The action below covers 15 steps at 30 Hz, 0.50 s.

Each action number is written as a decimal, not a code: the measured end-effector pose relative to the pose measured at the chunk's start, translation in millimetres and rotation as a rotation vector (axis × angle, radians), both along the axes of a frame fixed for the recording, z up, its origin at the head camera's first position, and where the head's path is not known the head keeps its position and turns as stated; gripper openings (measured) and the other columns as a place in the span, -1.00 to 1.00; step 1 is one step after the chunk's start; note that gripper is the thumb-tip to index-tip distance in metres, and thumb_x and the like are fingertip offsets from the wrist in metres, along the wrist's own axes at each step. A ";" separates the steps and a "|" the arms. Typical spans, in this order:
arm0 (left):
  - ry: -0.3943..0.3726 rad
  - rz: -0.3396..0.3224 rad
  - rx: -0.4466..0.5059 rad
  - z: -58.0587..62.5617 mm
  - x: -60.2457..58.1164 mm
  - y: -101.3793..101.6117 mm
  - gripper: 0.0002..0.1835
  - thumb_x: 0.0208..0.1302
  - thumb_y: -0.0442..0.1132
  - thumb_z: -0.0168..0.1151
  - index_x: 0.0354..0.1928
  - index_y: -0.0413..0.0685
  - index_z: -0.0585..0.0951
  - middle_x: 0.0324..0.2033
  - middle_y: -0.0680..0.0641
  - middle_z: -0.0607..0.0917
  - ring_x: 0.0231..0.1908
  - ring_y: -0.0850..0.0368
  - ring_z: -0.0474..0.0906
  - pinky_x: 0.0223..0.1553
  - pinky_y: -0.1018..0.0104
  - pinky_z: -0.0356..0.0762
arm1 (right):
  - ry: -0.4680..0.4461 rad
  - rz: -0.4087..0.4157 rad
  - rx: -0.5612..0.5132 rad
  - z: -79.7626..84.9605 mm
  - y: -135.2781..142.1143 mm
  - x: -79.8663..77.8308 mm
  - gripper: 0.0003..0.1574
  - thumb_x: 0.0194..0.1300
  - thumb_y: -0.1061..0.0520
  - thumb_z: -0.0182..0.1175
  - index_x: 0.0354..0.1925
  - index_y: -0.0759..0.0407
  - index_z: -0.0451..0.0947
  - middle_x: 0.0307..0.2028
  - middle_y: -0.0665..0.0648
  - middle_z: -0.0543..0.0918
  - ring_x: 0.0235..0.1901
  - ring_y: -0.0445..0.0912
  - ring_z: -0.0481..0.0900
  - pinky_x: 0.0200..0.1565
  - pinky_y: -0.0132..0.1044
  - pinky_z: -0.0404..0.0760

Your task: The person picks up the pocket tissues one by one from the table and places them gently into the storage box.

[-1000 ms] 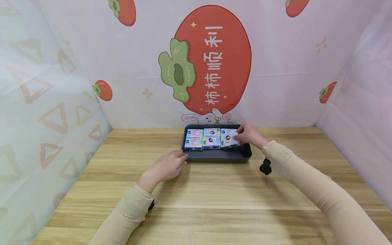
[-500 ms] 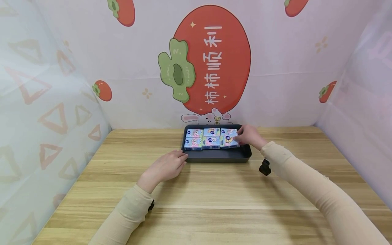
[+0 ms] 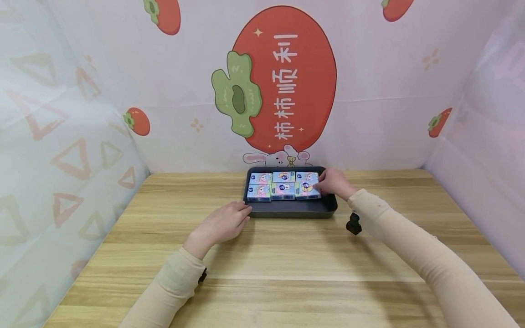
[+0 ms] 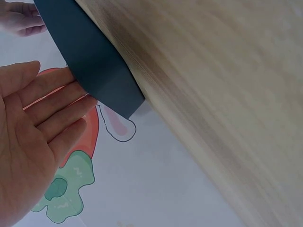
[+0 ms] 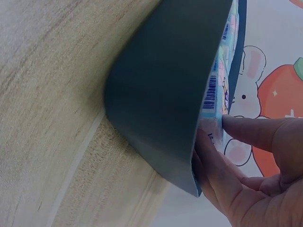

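Note:
A dark grey tray (image 3: 293, 214) holds several light-blue, cartoon-printed tissue packs in two rows of three. My right hand (image 3: 334, 181) reaches over the tray's right side and pinches the front-right tissue pack (image 3: 306, 190) by its right edge. In the right wrist view, the thumb lies on top of that wrapped pack (image 5: 210, 97), and the fingers are partly hidden behind the tray wall. My left hand (image 3: 224, 222) has its fingertips against the tray's front-left corner. The left wrist view shows this hand's fingers (image 4: 61, 97) nearly straight, touching the tray wall.
The tray stands on a wooden table (image 3: 262, 273) near its back edge. Behind it hangs a cloth backdrop (image 3: 369, 127) with a large printed persimmon and a rabbit. Patterned side cloths (image 3: 69, 136) flank the table. Inside the tray, a bare strip runs along the front.
The front-right pack has turned slightly under my right hand, from a small slant to nearly in line with its neighbours. My left hand and the tray have stayed put.

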<state>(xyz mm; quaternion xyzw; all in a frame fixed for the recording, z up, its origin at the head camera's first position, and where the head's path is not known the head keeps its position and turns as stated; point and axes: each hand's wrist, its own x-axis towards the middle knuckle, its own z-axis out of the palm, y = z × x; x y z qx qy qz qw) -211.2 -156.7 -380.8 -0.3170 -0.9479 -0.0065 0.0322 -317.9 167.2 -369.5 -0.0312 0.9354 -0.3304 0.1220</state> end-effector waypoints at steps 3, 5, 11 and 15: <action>0.008 -0.005 0.005 -0.8 -0.1 -0.3 -0.61 0.41 -0.18 0.00 0.14 -0.26 0.54 0.09 -0.24 0.58 0.17 -0.16 0.47 0.25 0.03 0.41 | -0.006 -0.001 -0.001 -1.4 0.2 -1.6 -0.49 0.23 0.16 0.27 0.02 0.50 0.48 -0.09 0.42 0.62 -0.40 -0.10 0.70 -0.15 -0.21 0.71; 0.014 -0.009 0.007 -1.3 -0.4 -0.3 -0.61 0.41 -0.18 0.00 0.14 -0.26 0.54 0.09 -0.23 0.58 0.16 -0.16 0.47 0.25 0.04 0.41 | -0.010 -0.001 -0.003 -2.6 0.5 -2.7 -0.49 0.23 0.16 0.27 0.02 0.51 0.48 -0.09 0.42 0.63 -0.41 -0.11 0.69 -0.15 -0.22 0.71; 0.022 -0.015 -0.007 -2.0 -1.0 -0.3 -0.61 0.40 -0.19 0.01 0.14 -0.26 0.54 0.09 -0.23 0.58 0.16 -0.14 0.48 0.24 0.05 0.43 | -0.022 -0.012 0.000 -3.7 0.3 -3.1 -0.52 0.23 0.16 0.27 0.00 0.50 0.50 -0.10 0.42 0.64 -0.41 -0.12 0.70 -0.16 -0.22 0.71; 0.019 -0.010 -0.013 -2.0 -1.0 -0.2 -0.61 0.40 -0.18 0.02 0.14 -0.25 0.54 0.09 -0.23 0.58 0.16 -0.13 0.48 0.24 0.05 0.43 | -0.028 -0.021 0.003 -5.0 -1.1 -3.7 -0.53 0.23 0.15 0.27 -0.01 0.48 0.51 -0.10 0.40 0.64 -0.39 -0.10 0.70 -0.17 -0.23 0.71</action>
